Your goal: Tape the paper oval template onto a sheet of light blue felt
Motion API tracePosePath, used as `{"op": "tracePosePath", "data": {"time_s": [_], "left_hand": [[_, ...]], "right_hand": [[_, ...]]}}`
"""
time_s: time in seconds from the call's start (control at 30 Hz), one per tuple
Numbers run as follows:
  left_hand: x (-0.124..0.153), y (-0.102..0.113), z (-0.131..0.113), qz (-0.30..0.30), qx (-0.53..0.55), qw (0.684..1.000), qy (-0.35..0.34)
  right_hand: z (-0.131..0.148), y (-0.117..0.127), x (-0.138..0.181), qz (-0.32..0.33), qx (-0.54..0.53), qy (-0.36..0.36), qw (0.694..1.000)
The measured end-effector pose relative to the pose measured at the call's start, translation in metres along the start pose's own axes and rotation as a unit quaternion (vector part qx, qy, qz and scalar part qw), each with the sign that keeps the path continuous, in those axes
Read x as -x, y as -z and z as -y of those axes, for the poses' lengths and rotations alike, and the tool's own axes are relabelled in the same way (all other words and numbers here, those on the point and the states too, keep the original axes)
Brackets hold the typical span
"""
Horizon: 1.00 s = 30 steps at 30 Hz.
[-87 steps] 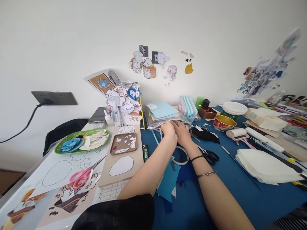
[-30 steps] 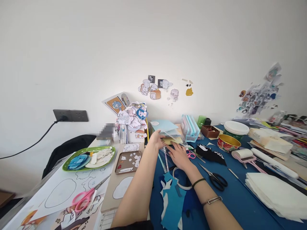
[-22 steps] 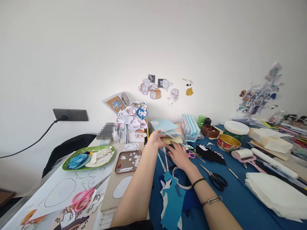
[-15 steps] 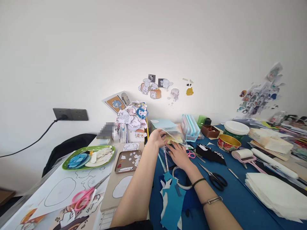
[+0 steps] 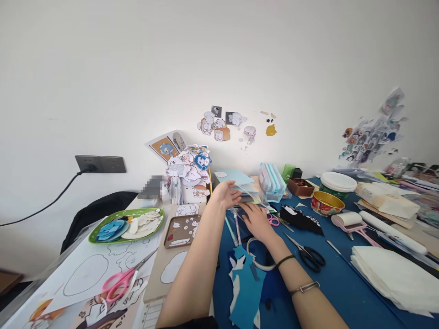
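At the back of the desk lies a stack of light blue and other sheets [image 5: 235,177], with a clear plastic bag [image 5: 252,186] around part of it. My left hand [image 5: 226,194] is at the stack's left front, palm turned to the right and fingers apart over the plastic. Just in front of the bag's near edge, my right hand [image 5: 255,221] reaches in with its fingers stretched out, tips at or near that edge. Whether they press on it is unclear. Below my right hand lie a white ring [image 5: 252,253] and cut blue felt [image 5: 245,288].
Left stand a green tray [image 5: 92,235] of felt pieces, pink scissors [image 5: 118,284] and a brown tray [image 5: 168,244]. Right are black scissors [image 5: 310,258], a gold-rimmed tin [image 5: 327,203], a lint roller [image 5: 353,221] and white sheets [image 5: 391,276]. A striped pouch [image 5: 272,183] stands behind.
My left hand has lifted slightly and its fingers have spread. The yellowish sheet under the plastic shows less now. My right hand has barely shifted.
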<state>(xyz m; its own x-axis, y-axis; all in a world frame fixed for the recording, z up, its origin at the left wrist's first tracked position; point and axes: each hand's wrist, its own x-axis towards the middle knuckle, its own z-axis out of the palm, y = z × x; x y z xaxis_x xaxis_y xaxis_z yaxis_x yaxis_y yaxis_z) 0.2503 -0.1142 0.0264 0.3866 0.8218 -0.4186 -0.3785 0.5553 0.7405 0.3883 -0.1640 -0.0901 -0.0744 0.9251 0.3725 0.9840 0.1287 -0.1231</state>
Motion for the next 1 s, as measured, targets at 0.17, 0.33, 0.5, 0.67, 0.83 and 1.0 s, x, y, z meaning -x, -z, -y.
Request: {"op": "tracePosePath", "data": {"time_s": [0.17, 0.33, 0.5, 0.67, 0.83, 1.0], "left_hand": [[0.013, -0.003, -0.008, 0.004, -0.028, 0.998, -0.064], [0.017, -0.004, -0.006, 0.027, -0.057, 0.995, -0.071], [0.009, -0.002, 0.000, 0.033, -0.079, 0.996, -0.039], [-0.001, 0.000, 0.008, 0.045, -0.077, 0.995, -0.033], [-0.008, 0.001, 0.011, 0.039, -0.060, 0.996, -0.055], [-0.008, 0.001, 0.012, 0.043, -0.044, 0.996, -0.057]], "right_hand": [[-0.002, 0.006, -0.003, -0.039, -0.003, -0.034, 0.999], [-0.003, -0.002, -0.002, -0.021, 0.014, -0.026, 0.999], [-0.003, -0.007, -0.001, -0.016, 0.028, -0.027, 0.999], [-0.001, -0.002, -0.001, -0.022, 0.036, -0.028, 0.999], [0.000, 0.000, 0.000, -0.043, 0.041, -0.034, 0.998], [-0.002, -0.005, 0.000, -0.044, 0.046, -0.023, 0.998]]}}
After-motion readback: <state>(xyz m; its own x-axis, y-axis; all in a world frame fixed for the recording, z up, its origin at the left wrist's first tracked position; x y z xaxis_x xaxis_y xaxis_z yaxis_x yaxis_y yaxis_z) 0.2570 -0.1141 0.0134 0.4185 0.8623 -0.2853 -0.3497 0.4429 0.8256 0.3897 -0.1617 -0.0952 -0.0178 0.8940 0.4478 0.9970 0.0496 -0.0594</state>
